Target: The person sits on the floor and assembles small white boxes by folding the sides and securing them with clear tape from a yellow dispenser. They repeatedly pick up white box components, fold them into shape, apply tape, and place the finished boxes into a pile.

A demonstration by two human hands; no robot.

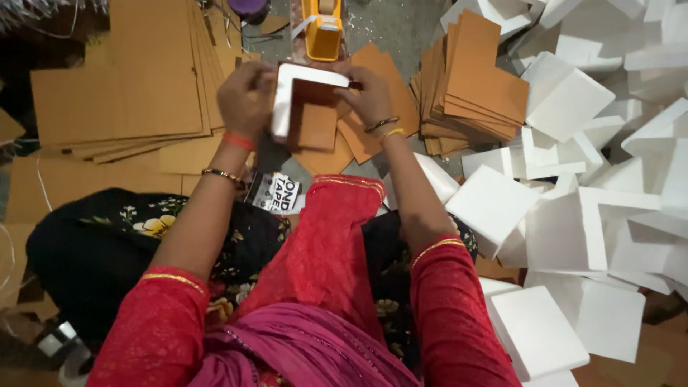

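Both my hands hold one piece in front of me: a white foam corner block (287, 89) with a brown cardboard square (315, 122) set into it. My left hand (245, 97) grips the foam's left side. My right hand (369, 97) pinches the top right edge of the foam and cardboard. Just beyond them stands a yellow tape dispenser (322, 32). More loose cardboard squares (358, 140) lie under the held piece.
A stack of brown cardboard pieces (473, 86) sits at right, and large flat cardboard sheets (129, 86) at left. Several white foam blocks (588, 193) pile along the right side. A black-and-white tape packet (276, 193) rests by my lap.
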